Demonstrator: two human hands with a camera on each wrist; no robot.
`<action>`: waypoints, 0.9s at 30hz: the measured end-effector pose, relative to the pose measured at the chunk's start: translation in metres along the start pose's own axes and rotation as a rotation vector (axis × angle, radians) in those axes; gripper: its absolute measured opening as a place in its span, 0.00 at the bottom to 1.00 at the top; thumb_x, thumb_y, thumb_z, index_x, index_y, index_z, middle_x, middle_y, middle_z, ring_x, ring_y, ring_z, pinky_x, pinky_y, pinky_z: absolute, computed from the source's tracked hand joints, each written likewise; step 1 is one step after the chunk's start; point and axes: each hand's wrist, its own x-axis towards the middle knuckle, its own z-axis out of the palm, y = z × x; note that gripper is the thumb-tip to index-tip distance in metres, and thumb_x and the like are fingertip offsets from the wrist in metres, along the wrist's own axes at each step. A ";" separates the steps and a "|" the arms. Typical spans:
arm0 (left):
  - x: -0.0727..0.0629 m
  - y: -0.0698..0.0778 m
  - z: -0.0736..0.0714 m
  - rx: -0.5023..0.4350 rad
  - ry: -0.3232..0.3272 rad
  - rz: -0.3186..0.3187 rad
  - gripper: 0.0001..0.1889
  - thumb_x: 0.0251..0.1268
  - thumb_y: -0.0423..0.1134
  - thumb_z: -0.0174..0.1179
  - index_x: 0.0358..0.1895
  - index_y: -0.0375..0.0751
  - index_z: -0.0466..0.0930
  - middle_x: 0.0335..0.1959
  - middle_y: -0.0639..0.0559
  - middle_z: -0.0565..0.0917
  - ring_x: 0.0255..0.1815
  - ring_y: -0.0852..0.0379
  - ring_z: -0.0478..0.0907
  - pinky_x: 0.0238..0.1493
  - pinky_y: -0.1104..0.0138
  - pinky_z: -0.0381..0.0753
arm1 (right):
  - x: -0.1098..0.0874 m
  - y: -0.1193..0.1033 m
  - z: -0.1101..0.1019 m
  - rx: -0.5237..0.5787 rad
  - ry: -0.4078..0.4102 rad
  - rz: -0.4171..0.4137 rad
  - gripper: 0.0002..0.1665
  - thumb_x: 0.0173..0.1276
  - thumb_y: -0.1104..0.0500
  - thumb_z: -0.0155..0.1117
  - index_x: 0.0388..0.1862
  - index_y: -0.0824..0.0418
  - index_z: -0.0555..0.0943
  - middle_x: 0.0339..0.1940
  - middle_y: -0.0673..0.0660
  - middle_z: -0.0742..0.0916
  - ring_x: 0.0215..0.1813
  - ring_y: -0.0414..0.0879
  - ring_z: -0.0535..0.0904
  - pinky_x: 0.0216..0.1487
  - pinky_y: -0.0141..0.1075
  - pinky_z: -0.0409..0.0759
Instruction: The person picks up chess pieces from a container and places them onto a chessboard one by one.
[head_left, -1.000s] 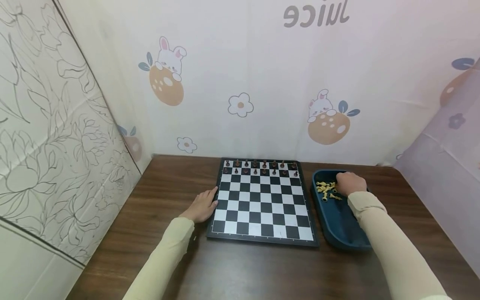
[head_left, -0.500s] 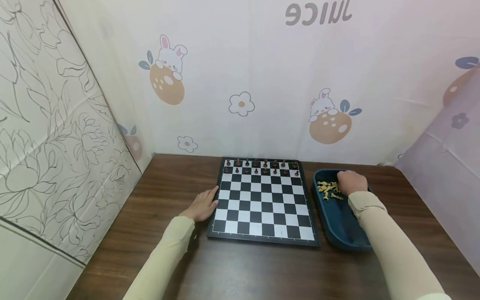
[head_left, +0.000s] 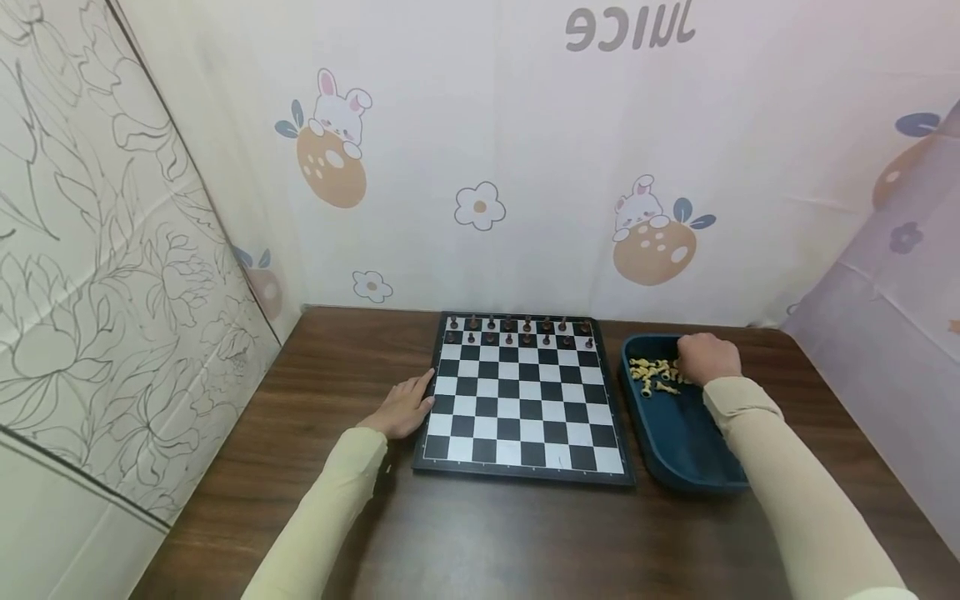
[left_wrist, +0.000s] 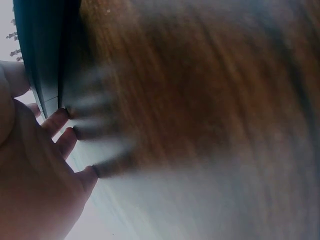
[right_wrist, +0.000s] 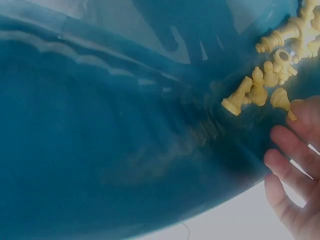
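Observation:
A black-and-white chessboard (head_left: 520,392) lies on the table with two rows of dark brown chess pieces (head_left: 509,338) along its far side. My left hand (head_left: 402,408) rests against the board's left edge, its fingers extended. To the right stands a blue tray (head_left: 686,454) with a pile of yellow chess pieces (head_left: 647,375) at its far end. My right hand (head_left: 708,358) reaches into that end. In the right wrist view its thumb-side fingertips meet one yellow chess piece (right_wrist: 281,99), seemingly in a pinch; the other fingers are loosely bent. The thumb's contact is hidden.
The brown wooden table (head_left: 495,542) extends in front of the board and to both sides. A printed curtain (head_left: 555,167) hangs behind the table's far edge. A white panel with line-drawn flowers (head_left: 112,250) borders the left side.
My right hand has shifted slightly right and back within the tray, uncovering a little more of the yellow pile. My left hand has stayed at the board's edge. The head view has shifted slightly.

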 end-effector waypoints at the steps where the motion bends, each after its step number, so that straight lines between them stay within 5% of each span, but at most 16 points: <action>1: 0.001 0.000 0.000 0.004 -0.004 0.002 0.30 0.77 0.44 0.39 0.76 0.39 0.45 0.72 0.36 0.56 0.72 0.39 0.51 0.71 0.47 0.45 | -0.001 0.000 -0.002 0.003 0.001 0.000 0.14 0.62 0.69 0.57 0.17 0.63 0.76 0.15 0.56 0.77 0.18 0.48 0.71 0.17 0.43 0.71; 16: 0.000 -0.001 0.001 0.001 -0.017 0.012 0.30 0.78 0.44 0.39 0.76 0.37 0.43 0.72 0.34 0.56 0.72 0.37 0.51 0.71 0.45 0.43 | -0.017 0.002 -0.015 -0.016 0.080 -0.033 0.22 0.63 0.68 0.56 0.10 0.57 0.68 0.11 0.52 0.70 0.16 0.45 0.65 0.16 0.37 0.64; 27: 0.001 0.000 -0.001 0.029 -0.036 0.019 0.30 0.77 0.43 0.38 0.76 0.36 0.42 0.72 0.32 0.55 0.72 0.36 0.51 0.71 0.44 0.44 | -0.033 -0.002 -0.034 -0.020 0.092 -0.081 0.14 0.62 0.67 0.57 0.16 0.61 0.77 0.16 0.53 0.75 0.19 0.46 0.67 0.18 0.39 0.67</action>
